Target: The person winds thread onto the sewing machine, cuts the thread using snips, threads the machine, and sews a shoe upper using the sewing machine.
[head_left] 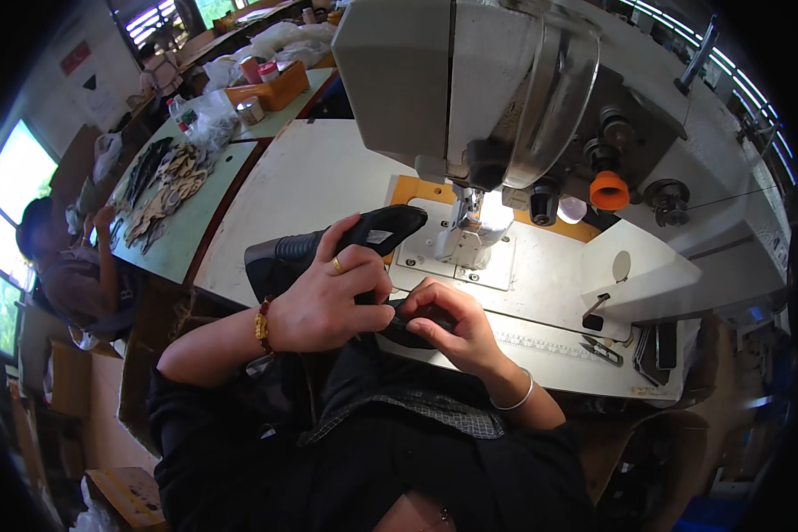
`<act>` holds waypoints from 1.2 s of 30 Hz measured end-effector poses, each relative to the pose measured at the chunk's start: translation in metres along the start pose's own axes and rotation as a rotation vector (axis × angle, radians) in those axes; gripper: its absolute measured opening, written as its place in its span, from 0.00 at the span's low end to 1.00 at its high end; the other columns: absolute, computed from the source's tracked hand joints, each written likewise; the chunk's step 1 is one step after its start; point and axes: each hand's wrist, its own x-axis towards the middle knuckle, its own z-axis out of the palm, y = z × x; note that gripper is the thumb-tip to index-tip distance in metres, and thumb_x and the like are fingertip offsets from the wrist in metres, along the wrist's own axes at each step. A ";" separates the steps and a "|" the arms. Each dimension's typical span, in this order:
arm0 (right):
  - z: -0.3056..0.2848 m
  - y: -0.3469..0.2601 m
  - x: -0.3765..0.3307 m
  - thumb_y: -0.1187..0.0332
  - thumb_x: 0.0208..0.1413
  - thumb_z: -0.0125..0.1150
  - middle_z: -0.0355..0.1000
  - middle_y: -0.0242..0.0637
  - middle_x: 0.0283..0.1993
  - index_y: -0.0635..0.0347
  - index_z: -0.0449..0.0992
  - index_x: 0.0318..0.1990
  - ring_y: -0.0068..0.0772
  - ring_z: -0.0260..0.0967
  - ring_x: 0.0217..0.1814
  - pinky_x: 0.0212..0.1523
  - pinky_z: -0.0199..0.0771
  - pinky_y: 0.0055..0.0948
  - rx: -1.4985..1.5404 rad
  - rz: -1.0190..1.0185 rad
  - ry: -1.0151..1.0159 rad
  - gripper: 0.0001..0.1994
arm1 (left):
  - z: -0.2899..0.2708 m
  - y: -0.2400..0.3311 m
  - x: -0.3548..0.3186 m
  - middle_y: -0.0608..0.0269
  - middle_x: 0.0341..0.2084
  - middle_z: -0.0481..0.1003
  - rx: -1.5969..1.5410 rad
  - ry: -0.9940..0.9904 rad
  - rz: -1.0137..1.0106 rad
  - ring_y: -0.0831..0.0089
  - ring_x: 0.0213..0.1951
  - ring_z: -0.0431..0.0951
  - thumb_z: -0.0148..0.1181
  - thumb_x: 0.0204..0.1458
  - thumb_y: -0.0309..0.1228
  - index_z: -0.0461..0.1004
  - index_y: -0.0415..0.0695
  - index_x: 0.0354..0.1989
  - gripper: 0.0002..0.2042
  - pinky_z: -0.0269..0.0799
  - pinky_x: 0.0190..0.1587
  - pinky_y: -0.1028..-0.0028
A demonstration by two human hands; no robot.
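A black shoe upper (279, 259), with a ribbed band and a small white label inside, is held just left of the sewing machine's needle area (472, 226). My left hand (332, 297) wraps round it, fingers curled over its near side. Close by, my right hand (452, 324) pinches the black edge nearest me between thumb and fingers. Both hands nearly meet in front of the metal needle plate (417, 257). My fingers hide the part of the upper between them.
The sewing machine head (399, 80) overhangs the white table (266, 186). Thread snips (601, 351) lie by a printed ruler strip (541, 344), with a dark phone-like slab (666, 346) at right. At left, a co-worker (84, 284) sits by a green table (226, 182) with piled cut pieces (168, 191).
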 end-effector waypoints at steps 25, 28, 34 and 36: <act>-0.057 0.009 -0.089 0.77 0.49 0.62 0.69 0.39 0.27 0.65 0.72 0.29 0.38 0.68 0.30 0.33 0.68 0.30 -0.916 0.087 0.511 0.04 | 0.016 -0.003 0.005 0.68 0.25 0.63 0.017 0.075 0.027 0.66 0.35 0.67 0.62 0.37 0.25 0.71 0.49 0.32 0.11 0.52 0.60 0.39; -0.089 0.003 -0.139 0.77 0.46 0.62 0.70 0.40 0.36 0.65 0.72 0.34 0.42 0.68 0.42 0.42 0.68 0.35 -1.398 0.313 0.649 0.07 | 0.020 0.000 -0.002 0.68 0.24 0.63 0.047 0.096 0.020 0.65 0.35 0.67 0.62 0.37 0.24 0.71 0.49 0.32 0.12 0.51 0.61 0.40; -0.154 0.011 -0.208 0.76 0.49 0.56 0.71 0.40 0.42 0.66 0.74 0.42 0.43 0.68 0.46 0.47 0.70 0.37 -1.757 0.401 0.734 0.11 | 0.024 0.004 0.003 0.67 0.26 0.65 0.026 0.108 0.062 0.65 0.36 0.67 0.62 0.37 0.24 0.71 0.47 0.32 0.11 0.52 0.60 0.39; -0.164 0.009 -0.213 0.77 0.49 0.55 0.72 0.40 0.39 0.66 0.75 0.39 0.43 0.69 0.43 0.43 0.71 0.36 -1.786 0.388 0.689 0.09 | 0.024 0.004 0.006 0.67 0.26 0.65 0.042 0.103 0.077 0.66 0.37 0.68 0.62 0.39 0.26 0.71 0.48 0.31 0.10 0.51 0.61 0.39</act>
